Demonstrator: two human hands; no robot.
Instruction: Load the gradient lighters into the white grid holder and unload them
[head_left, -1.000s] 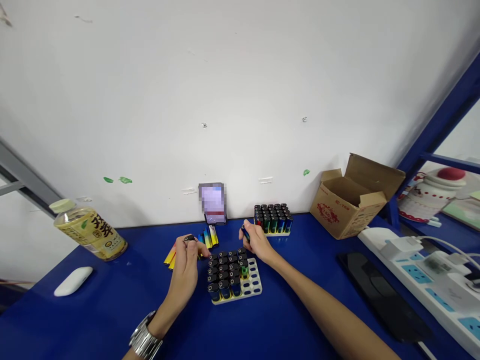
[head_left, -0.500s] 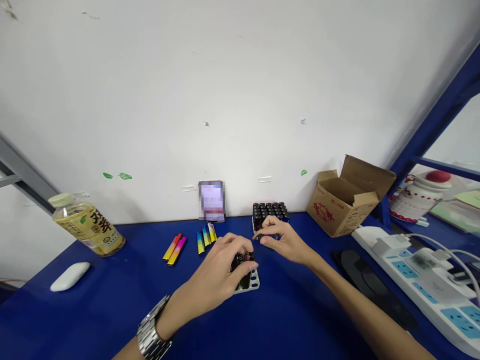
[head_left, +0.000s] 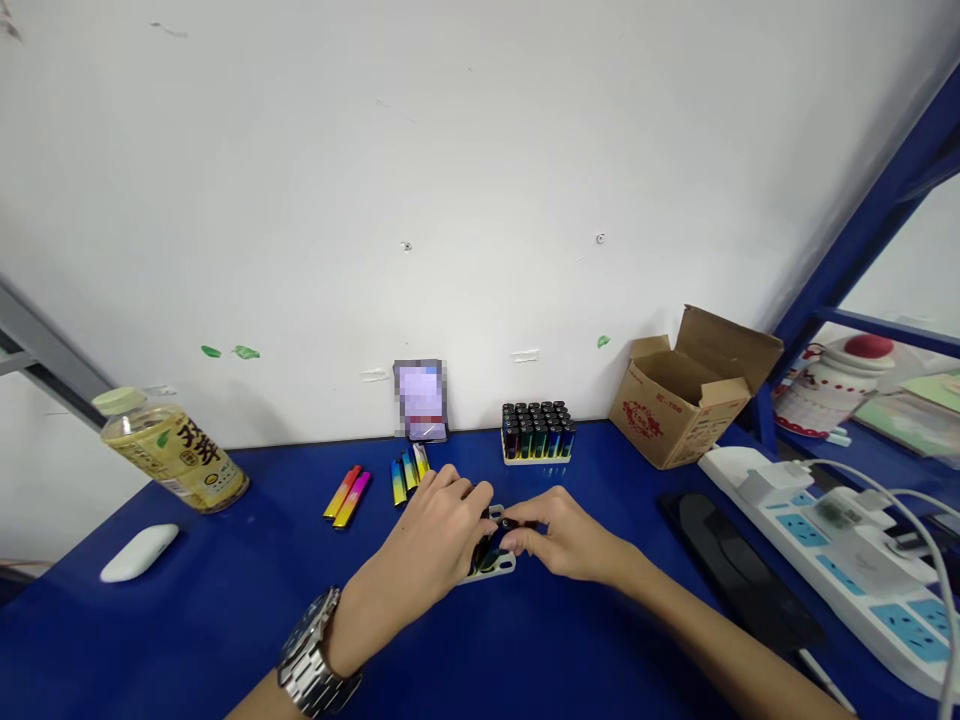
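Observation:
My left hand (head_left: 435, 535) lies over a white tray (head_left: 501, 567) of dark-capped lighters on the blue table, fingers curled down onto them and hiding most of the tray. My right hand (head_left: 566, 537) comes in from the right and pinches a dark lighter (head_left: 512, 524) over the tray's right side. Both hands nearly touch there. Behind them, a second tray full of lighters (head_left: 536, 433) stands by the wall. Loose yellow-pink lighters (head_left: 347, 496) and blue-yellow lighters (head_left: 408, 470) lie to the left.
A tea bottle (head_left: 169, 450) lies at the far left with a white mouse-shaped object (head_left: 140, 552) in front of it. An open cardboard box (head_left: 690, 390) sits at the back right. A black flat object (head_left: 739, 580) and a white power strip (head_left: 832, 560) lie on the right.
My right hand has come down from the rear tray to the near tray with a dark lighter. My left hand has stayed over the near tray, shifting slightly left.

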